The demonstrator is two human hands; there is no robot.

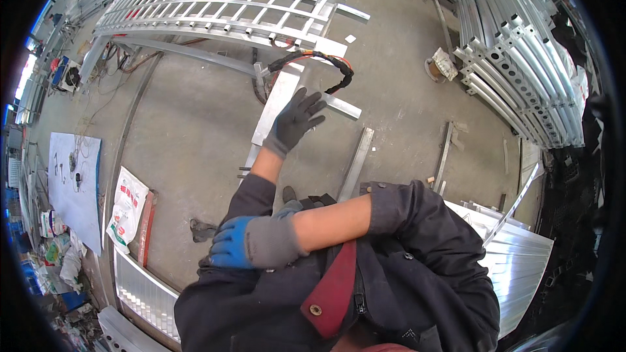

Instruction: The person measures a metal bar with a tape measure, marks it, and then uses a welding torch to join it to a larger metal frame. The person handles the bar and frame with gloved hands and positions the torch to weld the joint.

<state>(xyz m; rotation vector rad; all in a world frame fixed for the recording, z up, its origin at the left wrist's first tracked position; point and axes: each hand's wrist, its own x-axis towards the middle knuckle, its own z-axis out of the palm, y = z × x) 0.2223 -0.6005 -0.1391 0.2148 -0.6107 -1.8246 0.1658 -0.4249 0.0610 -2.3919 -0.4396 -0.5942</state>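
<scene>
My left hand (293,122), in a dark grey glove, reaches forward with its fingers spread and nothing in it. Close by are a long pale metal bar (276,108) and a black-wrapped cable (342,72) with orange-red wire showing. Across my chest comes my right arm. The right hand (253,241), in a blue and grey glove, is closed round the dark left sleeve (251,197) near the elbow; its fingertips are partly hidden.
Ahead stands a large barred aluminium frame (228,0) on a metal stand. Stacked metal profiles (521,78) rise at the right. Loose bars (357,163) lie on the floor. At the left are a white board (75,189) and a white sack (128,208).
</scene>
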